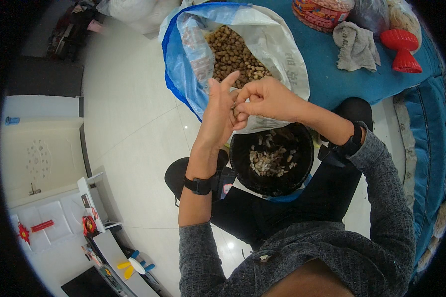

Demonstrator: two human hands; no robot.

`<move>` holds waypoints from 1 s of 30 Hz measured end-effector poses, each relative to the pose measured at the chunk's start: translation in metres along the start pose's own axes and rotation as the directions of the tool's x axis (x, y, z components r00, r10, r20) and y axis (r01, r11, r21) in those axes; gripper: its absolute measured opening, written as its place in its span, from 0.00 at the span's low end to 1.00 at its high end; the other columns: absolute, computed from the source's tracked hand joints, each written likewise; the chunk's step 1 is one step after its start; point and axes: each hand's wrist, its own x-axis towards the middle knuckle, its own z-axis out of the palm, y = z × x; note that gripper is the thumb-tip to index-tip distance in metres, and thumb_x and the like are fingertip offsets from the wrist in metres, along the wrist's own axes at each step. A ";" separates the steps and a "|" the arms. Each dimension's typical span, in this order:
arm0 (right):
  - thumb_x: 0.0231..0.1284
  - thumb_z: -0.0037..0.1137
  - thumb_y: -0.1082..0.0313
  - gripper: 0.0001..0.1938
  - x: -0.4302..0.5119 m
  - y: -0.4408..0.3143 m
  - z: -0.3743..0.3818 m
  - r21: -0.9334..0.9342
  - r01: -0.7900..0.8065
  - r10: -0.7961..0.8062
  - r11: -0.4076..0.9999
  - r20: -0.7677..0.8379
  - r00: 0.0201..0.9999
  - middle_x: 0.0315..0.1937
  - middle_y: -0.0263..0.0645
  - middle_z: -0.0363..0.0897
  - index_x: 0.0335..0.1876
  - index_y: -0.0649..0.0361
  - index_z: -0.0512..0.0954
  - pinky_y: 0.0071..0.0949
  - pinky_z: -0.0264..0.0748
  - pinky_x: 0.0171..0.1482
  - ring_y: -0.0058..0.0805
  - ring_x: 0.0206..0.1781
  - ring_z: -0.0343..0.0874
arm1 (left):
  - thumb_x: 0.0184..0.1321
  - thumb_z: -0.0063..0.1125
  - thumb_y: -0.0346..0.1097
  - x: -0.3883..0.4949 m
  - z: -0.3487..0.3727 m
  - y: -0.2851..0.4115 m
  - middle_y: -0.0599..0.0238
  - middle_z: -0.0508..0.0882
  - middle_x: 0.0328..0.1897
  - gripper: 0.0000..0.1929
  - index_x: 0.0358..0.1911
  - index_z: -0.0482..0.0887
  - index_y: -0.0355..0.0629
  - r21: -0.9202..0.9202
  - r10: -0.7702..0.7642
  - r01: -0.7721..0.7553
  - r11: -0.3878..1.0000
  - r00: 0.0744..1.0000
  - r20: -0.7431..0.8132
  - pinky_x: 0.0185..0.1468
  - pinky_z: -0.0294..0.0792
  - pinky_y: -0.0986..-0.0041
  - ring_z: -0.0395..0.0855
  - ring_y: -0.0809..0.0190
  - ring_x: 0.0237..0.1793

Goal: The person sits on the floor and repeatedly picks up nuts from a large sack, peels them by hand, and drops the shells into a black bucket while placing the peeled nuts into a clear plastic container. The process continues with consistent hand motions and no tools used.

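Observation:
Both hands meet above the near edge of a woven plastic sack (299, 67) holding many unshelled peanuts (230, 48). My left hand (223, 107) has its thumb and index finger spread, while its other fingers curl around a small brownish thing, perhaps a peanut. The fingertips of my right hand (269, 100) pinch at that same small thing, which the fingers mostly hide. Below the hands, between the legs, stands a round black bucket (308, 159) with pale pieces (267, 161) in it that look like peanut shells or kernels; which of these cannot be told.
A blue cushioned seat (316, 70) at the upper right bears a grey cloth (356, 46), a red plastic stand-like object (401, 50) and a round pink package (319, 15). White bags (137, 15) lie beyond the sack. A small white stool (136, 266) with coloured legs is at the lower left.

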 end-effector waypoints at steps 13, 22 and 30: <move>0.53 0.60 0.65 0.09 -0.005 -0.022 -0.034 0.107 0.033 -0.058 0.994 0.247 0.967 0.25 0.31 0.78 0.32 0.64 0.81 0.19 0.66 0.24 0.14 0.21 0.69 | 0.67 0.38 0.37 0.004 -0.017 -0.001 0.49 0.76 0.48 0.19 0.52 0.70 0.27 -0.357 0.023 -0.011 0.934 0.999 0.029 0.54 0.70 0.68 0.75 0.55 0.49; 0.48 0.62 0.65 0.11 0.000 -0.011 -0.007 -0.236 0.148 -0.200 0.960 -0.214 0.956 0.17 0.33 0.73 0.36 0.61 0.79 0.22 0.65 0.25 0.18 0.20 0.67 | 0.63 0.47 0.31 0.003 -0.009 -0.006 0.49 0.72 0.57 0.20 0.57 0.66 0.29 -0.282 0.173 -0.164 0.945 0.985 0.008 0.62 0.65 0.65 0.74 0.56 0.55; 0.59 0.55 0.66 0.08 0.004 -0.011 -0.010 0.369 0.078 0.027 0.926 -0.272 0.962 0.21 0.30 0.76 0.35 0.62 0.80 0.18 0.65 0.23 0.18 0.21 0.71 | 0.65 0.48 0.35 0.004 0.008 -0.005 0.60 0.74 0.54 0.20 0.58 0.69 0.35 -0.035 0.330 -0.331 0.943 0.944 -0.032 0.55 0.69 0.70 0.75 0.63 0.52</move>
